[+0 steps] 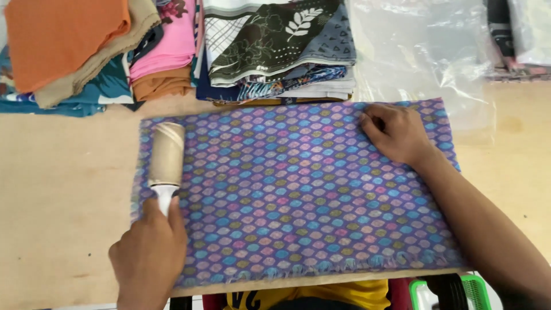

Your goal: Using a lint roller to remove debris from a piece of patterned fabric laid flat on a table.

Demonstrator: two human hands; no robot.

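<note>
A purple cloth (298, 189) with a pattern of small blue, pink and yellow scales lies flat on the wooden table (63, 178). My left hand (150, 252) grips the white handle of a lint roller (166, 155), whose beige roll rests on the cloth's left edge. At the cloth's far right corner my right hand (397, 133) presses down with its fingers bent. The near edge of the cloth is frayed.
Stacks of folded cloths (172, 46) in orange, tan, pink, dark green and blue line the far side of the table. A clear plastic bag (425, 51) lies at the back right. A green plastic object (453, 290) sits below the table's near edge.
</note>
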